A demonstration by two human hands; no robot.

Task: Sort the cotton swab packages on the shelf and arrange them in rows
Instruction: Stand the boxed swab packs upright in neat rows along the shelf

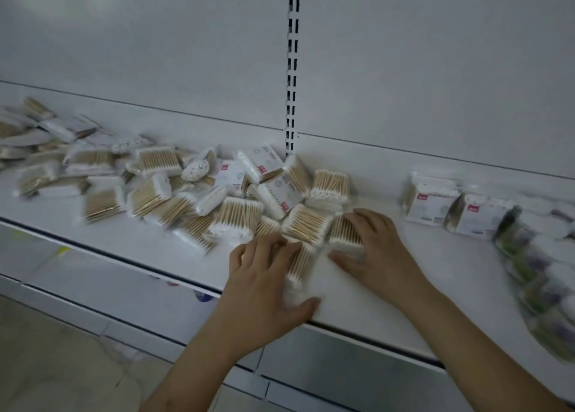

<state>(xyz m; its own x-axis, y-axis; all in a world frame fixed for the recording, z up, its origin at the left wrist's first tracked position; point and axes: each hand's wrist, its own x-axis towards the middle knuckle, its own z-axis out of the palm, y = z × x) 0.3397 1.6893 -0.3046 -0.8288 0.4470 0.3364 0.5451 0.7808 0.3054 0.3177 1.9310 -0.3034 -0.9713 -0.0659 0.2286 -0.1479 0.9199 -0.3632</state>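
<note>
A jumbled heap of cotton swab packages point(149, 187), clear packs of wooden sticks with white tips, stretches across the white shelf point(420, 271) from the far left to the middle. My left hand point(264, 284) closes around one package point(298, 265) at the heap's near edge, thumb under its front end. My right hand point(376, 256) grips another package point(345, 234) just to the right of it, fingers over its top and thumb at its front. Two upright packages with red labels point(432, 200) point(476, 215) stand side by side further right.
Bags with green and purple contents point(541, 271) lie at the shelf's right end. A slotted upright point(292, 69) runs up the white back panel. Below the shelf's front edge are lower shelves point(149, 302) and a pale floor.
</note>
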